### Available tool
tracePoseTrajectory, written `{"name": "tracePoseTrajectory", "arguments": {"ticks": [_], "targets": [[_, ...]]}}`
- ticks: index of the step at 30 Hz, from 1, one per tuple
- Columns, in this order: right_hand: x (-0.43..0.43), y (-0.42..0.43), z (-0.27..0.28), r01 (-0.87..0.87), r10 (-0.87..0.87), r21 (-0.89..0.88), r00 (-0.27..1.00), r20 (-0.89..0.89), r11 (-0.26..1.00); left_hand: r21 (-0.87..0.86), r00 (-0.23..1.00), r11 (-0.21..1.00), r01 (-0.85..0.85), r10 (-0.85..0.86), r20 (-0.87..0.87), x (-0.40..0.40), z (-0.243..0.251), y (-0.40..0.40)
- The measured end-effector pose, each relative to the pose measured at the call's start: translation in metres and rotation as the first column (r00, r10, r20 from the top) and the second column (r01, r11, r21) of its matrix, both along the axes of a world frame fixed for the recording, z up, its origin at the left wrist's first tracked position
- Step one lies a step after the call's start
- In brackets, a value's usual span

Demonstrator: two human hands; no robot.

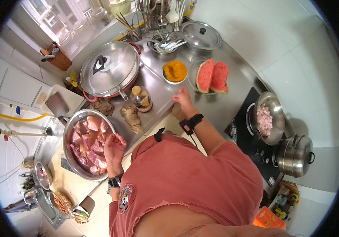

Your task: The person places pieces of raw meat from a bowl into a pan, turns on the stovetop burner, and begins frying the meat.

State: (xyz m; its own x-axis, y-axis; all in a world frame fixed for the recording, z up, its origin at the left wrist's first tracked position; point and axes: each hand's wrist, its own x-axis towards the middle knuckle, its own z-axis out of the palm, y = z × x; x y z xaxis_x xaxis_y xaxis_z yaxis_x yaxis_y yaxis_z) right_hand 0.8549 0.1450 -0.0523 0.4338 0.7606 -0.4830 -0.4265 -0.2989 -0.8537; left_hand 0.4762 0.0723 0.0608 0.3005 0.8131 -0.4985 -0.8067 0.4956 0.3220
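My left hand [115, 147] is palm up with loosely curled fingers and holds nothing. It overlaps the right rim of a large steel basin [66, 148] of raw meat chunks [89, 140] in reddish liquid; contact cannot be told. My right hand [183, 97], empty with its fingers partly bent, is over the counter edge. Just beyond it are a white bowl of orange pumpkin [175, 71] and two watermelon wedges [205, 75] on a glass dish. Between the hands are a bottle with a yellow cap [141, 99] and a crumpled brown cloth or bag [131, 119].
A large lidded pan [110, 69] stands at the back left, near a cleaver [57, 103]. On the right, a wok of diced pale meat [265, 120] and a lidded steel pot [295, 157] sit on a black hob [246, 148]. A sink [46, 207] is at the lower left.
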Motion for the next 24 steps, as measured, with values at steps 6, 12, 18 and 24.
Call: {"name": "tracePoseTrajectory", "arguments": {"ticks": [6,12,18,24], "targets": [[0.035,0.028,-0.009,0.014,0.005,0.2,0.995,-0.096,0.98,0.004,0.998,0.999,-0.036,0.037,-0.059,-0.002,-0.003,0.0],[0.024,0.059,-0.008,-0.094,0.12,0.213,0.986,-0.112,0.972,0.04,0.995,0.997,-0.072,0.074,-0.062,0.0,0.002,-0.001],[0.014,0.105,-0.014,-0.134,0.203,0.309,0.958,-0.205,0.942,0.046,0.992,0.992,-0.117,0.119,-0.044,0.002,0.004,-0.004],[0.015,0.103,-0.038,0.154,-0.026,0.26,0.9,-0.435,0.953,0.02,0.99,0.991,-0.136,0.137,-0.045,0.004,0.013,-0.008]]}}
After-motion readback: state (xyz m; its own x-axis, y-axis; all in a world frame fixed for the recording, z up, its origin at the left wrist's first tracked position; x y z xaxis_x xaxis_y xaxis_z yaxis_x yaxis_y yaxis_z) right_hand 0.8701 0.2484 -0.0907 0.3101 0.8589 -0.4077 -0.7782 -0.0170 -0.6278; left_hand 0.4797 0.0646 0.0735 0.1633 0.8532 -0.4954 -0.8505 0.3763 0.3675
